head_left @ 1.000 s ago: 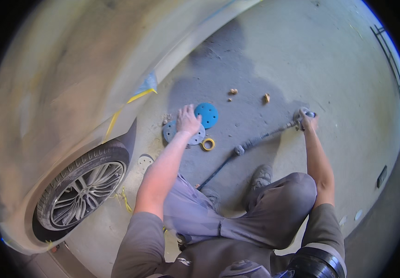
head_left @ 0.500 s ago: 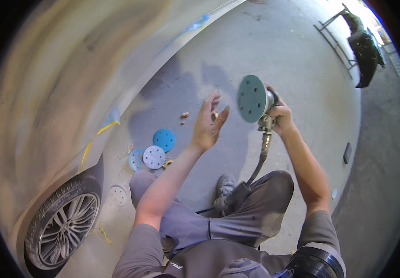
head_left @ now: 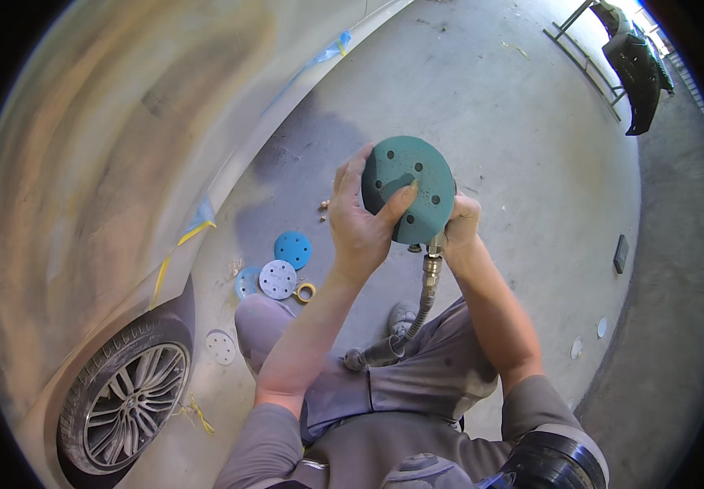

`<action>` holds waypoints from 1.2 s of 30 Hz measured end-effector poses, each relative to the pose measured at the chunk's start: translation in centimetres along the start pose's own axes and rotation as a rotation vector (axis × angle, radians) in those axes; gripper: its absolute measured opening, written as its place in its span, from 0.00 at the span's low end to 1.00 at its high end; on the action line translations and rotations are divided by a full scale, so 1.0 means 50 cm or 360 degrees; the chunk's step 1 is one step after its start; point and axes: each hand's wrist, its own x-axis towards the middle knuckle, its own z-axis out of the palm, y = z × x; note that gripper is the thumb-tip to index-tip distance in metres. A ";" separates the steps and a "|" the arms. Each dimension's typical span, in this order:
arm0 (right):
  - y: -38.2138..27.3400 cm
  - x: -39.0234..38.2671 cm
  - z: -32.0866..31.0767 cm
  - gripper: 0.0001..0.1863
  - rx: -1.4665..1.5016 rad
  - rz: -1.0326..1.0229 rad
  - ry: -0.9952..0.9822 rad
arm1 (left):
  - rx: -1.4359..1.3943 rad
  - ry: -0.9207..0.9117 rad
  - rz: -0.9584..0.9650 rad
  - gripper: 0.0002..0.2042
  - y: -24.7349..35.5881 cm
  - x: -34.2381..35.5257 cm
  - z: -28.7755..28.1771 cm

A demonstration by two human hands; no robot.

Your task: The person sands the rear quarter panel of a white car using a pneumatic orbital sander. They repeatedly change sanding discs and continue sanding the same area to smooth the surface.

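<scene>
A green sanding disc with several holes faces me, mounted on an air sander that is mostly hidden behind it. My left hand grips the disc's left edge, thumb pressed on its face and fingers around the rim. My right hand is closed around the sander's body; the disc covers part of those fingers. Below the disc, the sander's metal hose fitting runs into a dark air hose that hangs toward my legs.
To the left stands a car's sanded side panel with blue masking film and a wheel. On the floor lie a blue disc, a white disc and a tape roll. A dark block lies right.
My left hand has moved right and taken hold of the sanding disc. The sander has come left and nearer the middle, its disc turned more toward me.
</scene>
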 end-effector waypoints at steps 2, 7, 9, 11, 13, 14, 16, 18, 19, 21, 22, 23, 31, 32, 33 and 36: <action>0.005 0.014 0.009 0.40 -0.0012 0.0043 -0.0004 | 0.0138 0.0186 0.0082 0.33 -0.013 0.002 0.000; 0.010 0.035 0.044 0.41 -0.0229 0.0199 0.0216 | 0.0701 0.0353 0.0312 0.29 -0.013 0.018 -0.022; 0.011 0.042 0.052 0.40 -0.0224 0.0263 0.0084 | 0.1016 0.0556 0.0524 0.25 -0.003 0.018 -0.033; 0.013 0.050 0.054 0.37 -0.0229 0.0280 -0.0008 | 0.0704 0.0116 0.0454 0.23 0.006 0.014 -0.044; 0.015 0.058 0.054 0.37 -0.0194 0.0247 -0.0098 | 0.0595 -0.0348 0.0625 0.21 0.012 0.011 -0.056; 0.015 0.061 0.052 0.36 -0.0183 0.0232 -0.0130 | 0.0677 -0.0405 0.0605 0.20 0.013 0.012 -0.061; 0.016 0.066 0.050 0.36 -0.0143 0.0222 -0.0110 | 0.0810 -0.0482 0.0699 0.18 0.013 0.018 -0.068; 0.017 0.068 0.048 0.35 -0.0125 0.0225 -0.0090 | 0.0889 -0.0546 0.0816 0.13 0.014 0.027 -0.072; 0.019 0.068 0.047 0.35 -0.0115 0.0247 -0.0098 | 0.0936 -0.0563 0.0867 0.12 0.016 0.031 -0.074; 0.021 0.068 0.045 0.35 -0.0093 0.0245 -0.0095 | 0.1036 -0.0596 0.0936 0.09 0.020 0.038 -0.073; 0.022 0.068 0.043 0.35 -0.0080 0.0245 -0.0114 | 0.1087 -0.0612 0.0949 0.08 0.023 0.039 -0.071; 0.024 0.069 0.041 0.35 -0.0096 0.0255 -0.0088 | 0.1088 -0.0598 0.1033 0.07 0.026 0.039 -0.069; 0.032 0.076 0.032 0.35 -0.0084 0.0290 -0.0193 | 0.0757 -0.0225 0.0617 0.04 0.017 0.029 -0.056; 0.033 0.077 0.033 0.35 -0.0103 0.0305 -0.0151 | 0.0758 -0.0159 0.0563 0.04 0.014 0.029 -0.058; 0.034 0.077 0.033 0.35 -0.0048 0.0282 -0.0195 | 0.0759 -0.0112 0.0470 0.06 0.011 0.027 -0.061; 0.040 0.081 0.033 0.35 0.0020 0.0260 -0.0128 | 0.0573 0.0053 0.0247 0.08 -0.003 0.020 -0.075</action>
